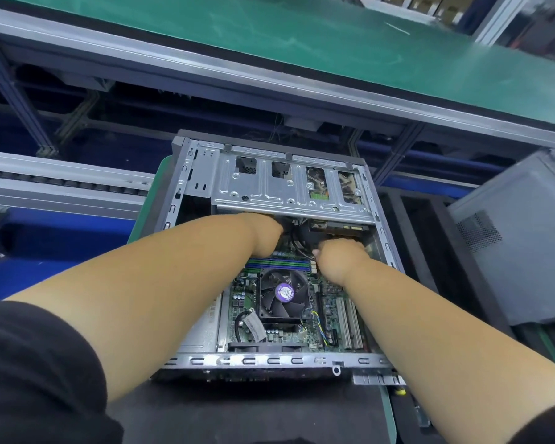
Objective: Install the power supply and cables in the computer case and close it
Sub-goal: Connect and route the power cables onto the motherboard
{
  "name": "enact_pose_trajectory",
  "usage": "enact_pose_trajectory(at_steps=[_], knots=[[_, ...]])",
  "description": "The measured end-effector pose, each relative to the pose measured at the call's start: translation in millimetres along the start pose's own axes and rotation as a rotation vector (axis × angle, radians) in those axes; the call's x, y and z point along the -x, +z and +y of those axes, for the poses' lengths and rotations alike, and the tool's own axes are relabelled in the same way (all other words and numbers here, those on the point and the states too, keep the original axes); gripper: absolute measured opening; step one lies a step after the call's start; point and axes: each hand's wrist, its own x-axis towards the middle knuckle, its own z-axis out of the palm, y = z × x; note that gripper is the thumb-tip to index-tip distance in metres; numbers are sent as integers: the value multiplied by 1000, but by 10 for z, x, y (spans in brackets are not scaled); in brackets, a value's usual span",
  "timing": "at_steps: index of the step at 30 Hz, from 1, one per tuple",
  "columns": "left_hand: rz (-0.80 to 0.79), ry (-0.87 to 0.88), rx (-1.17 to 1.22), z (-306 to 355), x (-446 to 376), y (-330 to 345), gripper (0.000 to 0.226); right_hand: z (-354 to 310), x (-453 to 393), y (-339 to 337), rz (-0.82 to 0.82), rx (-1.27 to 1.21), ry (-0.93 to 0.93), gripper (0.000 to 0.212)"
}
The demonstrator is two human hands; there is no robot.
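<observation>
1. Factory line setting: green conveyor belt (302, 49) runs across the top of view on an aluminium frame; the work sits on a dark mat (253, 411) below it.
2. Computer case (269, 360) lies on its side, open face up, side panel off. A grey panel or second case (519, 251) stands at right, well apart; cannot tell which.
3. Inside: drive cage (289, 184) at the far end, motherboard (330, 315) with CPU fan (284, 296) toward the near end.
4. Black cables (297, 238) run down from under the cage, between the two hands.
5. Left hand (265, 233) reaches beneath the cage edge; fingers hidden, so grip cannot be told.
6. Right hand (337, 254) is curled at the cable ends by the board's far edge; looks like a pinch on a connector, though the connector itself is hidden.
7. Power supply not identifiable from this angle.
8. Handling judgement: cables light, limp but springy; take them at the plug body, not the wires. Board and pins fragile, so press straight down and firmly. Sheet-metal edges of the cage likely sharp. Case stiff and fairly heavy; lift by the frame rails.
</observation>
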Motion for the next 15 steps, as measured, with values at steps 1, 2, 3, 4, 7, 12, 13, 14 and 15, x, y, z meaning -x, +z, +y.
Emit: enact_pose_trajectory(at_steps=[1,2,3,4,7,12,13,14,15], knots=[[-8,3,-17,21,11,-1,38,7,29,-8,15,-19,-11,35],[-22,6,-31,38,19,0,38,18,60,-21,21,-44,-23,35],[-35,9,-36,51,21,2,39,32,96,-40,8,-72,-38,39],[-44,11,-37,58,19,4,40,48,128,-63,-22,-98,-56,47],[-50,5,5,75,5,-5,48,108,228,-162,-108,-139,-107,71],[-108,-77,66,34,33,-21,58,200,456,-389,-172,-80,-278,78],[-127,-108,71,3,46,-28,56,213,510,-422,-176,-82,-288,75],[-151,-139,72,-40,60,-38,55,226,561,-442,-178,-71,-300,73],[-175,-166,65,-80,84,-51,54,230,602,-452,-179,-35,-314,72]])
